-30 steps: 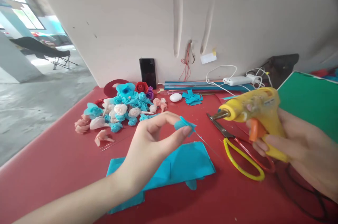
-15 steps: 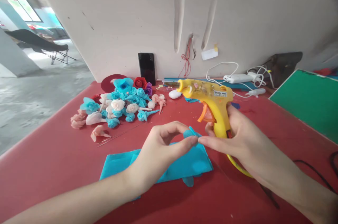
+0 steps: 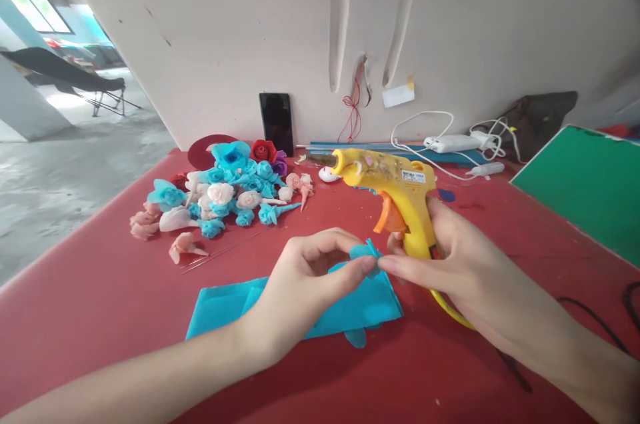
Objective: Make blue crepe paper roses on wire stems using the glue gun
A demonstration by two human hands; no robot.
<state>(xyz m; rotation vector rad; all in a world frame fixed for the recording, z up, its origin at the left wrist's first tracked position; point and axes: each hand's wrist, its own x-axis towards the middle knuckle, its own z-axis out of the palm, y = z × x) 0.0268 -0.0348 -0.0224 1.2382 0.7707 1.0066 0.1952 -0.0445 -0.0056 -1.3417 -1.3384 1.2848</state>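
Observation:
Between thumb and fingers my left hand (image 3: 320, 271) pinches a small blue crepe paper petal (image 3: 361, 251), its rolled edge standing up. My right hand (image 3: 450, 257) is wrapped round the handle of a yellow glue gun (image 3: 395, 177), whose nozzle points left. The right thumb and fingertip also reach the petal's right side, close against the left thumb. The gun's orange trigger (image 3: 389, 213) stands out, with no finger seen on it. Beneath the hands lies a folded blue crepe paper sheet (image 3: 225, 307), partly covered by my left hand. A loose blue petal (image 3: 356, 338) sticks out below it.
On the red table (image 3: 100, 344), a heap of blue, white, pink and red paper flowers (image 3: 220, 194) sits back left, thin wires (image 3: 210, 259) before it. A black phone (image 3: 277, 123) leans on the wall. A white power strip (image 3: 453, 143) and green board (image 3: 585, 191) stand right.
The view has shifted slightly. Both hands keep their grips, and the glue gun has moved a little to the left. The petal's edge has turned slightly between the fingers.

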